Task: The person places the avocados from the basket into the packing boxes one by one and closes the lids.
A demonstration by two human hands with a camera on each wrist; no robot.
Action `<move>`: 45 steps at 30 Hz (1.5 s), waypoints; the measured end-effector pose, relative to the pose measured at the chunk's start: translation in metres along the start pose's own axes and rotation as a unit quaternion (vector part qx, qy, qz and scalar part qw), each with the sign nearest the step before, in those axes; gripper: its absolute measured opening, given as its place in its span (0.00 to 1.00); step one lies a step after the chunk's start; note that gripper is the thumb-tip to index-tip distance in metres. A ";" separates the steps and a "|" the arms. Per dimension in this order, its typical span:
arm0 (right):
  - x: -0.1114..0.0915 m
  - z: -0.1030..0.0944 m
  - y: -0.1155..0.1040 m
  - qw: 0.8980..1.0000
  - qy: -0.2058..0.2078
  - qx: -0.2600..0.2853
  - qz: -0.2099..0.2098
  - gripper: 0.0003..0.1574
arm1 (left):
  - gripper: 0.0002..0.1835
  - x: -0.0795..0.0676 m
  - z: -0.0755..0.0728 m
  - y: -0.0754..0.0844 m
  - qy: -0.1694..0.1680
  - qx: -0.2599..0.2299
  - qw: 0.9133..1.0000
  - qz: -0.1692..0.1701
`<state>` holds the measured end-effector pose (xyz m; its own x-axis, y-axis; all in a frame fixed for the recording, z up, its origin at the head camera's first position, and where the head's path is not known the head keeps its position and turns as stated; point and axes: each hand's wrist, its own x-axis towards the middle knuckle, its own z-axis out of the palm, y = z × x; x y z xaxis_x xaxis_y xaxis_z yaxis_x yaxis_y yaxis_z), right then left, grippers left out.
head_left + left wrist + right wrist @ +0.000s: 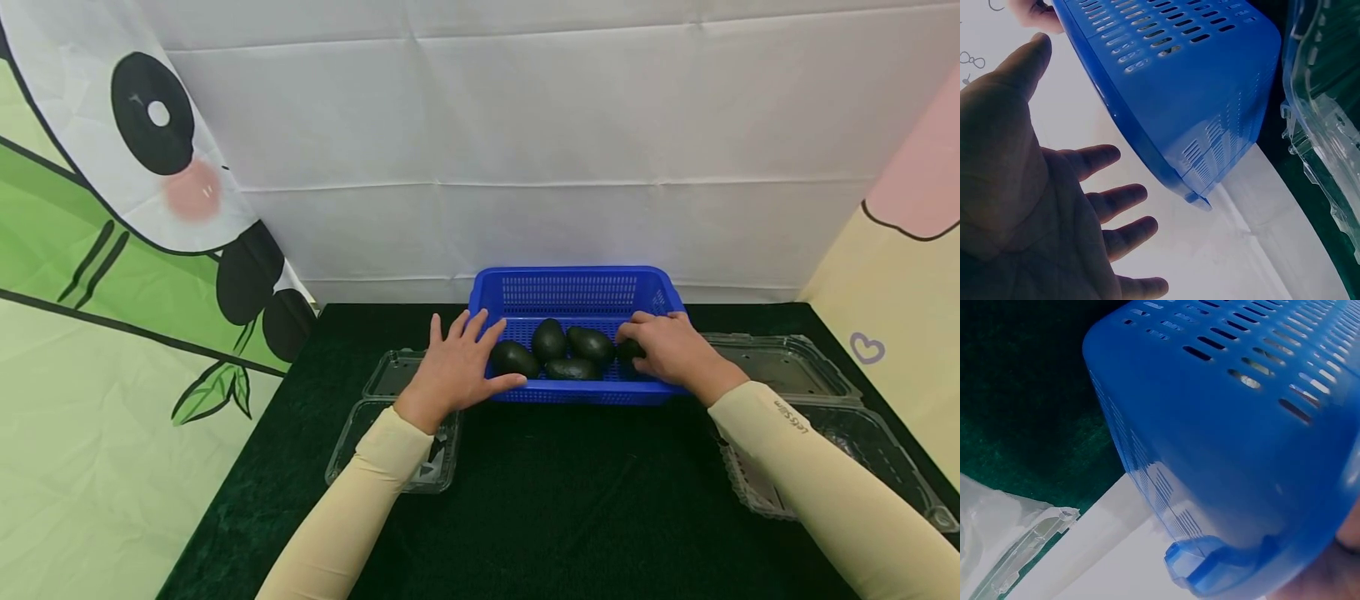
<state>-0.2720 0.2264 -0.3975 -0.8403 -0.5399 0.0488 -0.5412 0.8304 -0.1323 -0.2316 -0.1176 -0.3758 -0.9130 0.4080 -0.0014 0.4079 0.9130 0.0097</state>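
Observation:
Several dark green avocados (572, 369) lie in a blue perforated basket (577, 392) at the back of the table. At its right end my right hand (670, 346) reaches over the front rim, fingers curled round an avocado (629, 351). In the right wrist view only a blurred part of that hand (1319, 575) shows past the basket's rim. My left hand (463, 367), fingers spread and straight, hovers by the left front corner near the leftmost avocado (514, 358). The left wrist view shows the left palm (1041, 206) with nothing in it, beside the basket wall (1166, 106).
An open clear plastic clamshell box (447, 475) sits on the left, partly behind my left forearm. A larger clear clamshell (888, 442) lies open on the right, partly covered by my right sleeve. Dark green cloth (570, 508) covers the table, and a white curtain (540, 225) hangs behind.

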 end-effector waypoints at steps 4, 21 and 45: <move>0.000 -0.002 0.000 1.000 0.020 0.004 0.002 0.19 | 0.52 -0.001 -0.001 0.001 0.000 -0.001 1.000 -0.001; 0.005 0.001 -0.001 0.999 -0.035 0.000 0.014 0.23 | 0.53 -0.001 0.000 0.000 0.005 -0.002 1.000 -0.003; 0.017 0.009 0.005 0.996 -0.046 -0.078 0.022 0.35 | 0.53 0.000 0.004 -0.003 0.008 0.003 1.000 -0.001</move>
<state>-0.2887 0.2202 -0.4067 -0.8609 -0.5069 -0.0446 -0.5081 0.8610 0.0225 -0.2328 -0.1201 -0.3801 -0.9139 0.4057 0.0148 0.4058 0.9139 0.0034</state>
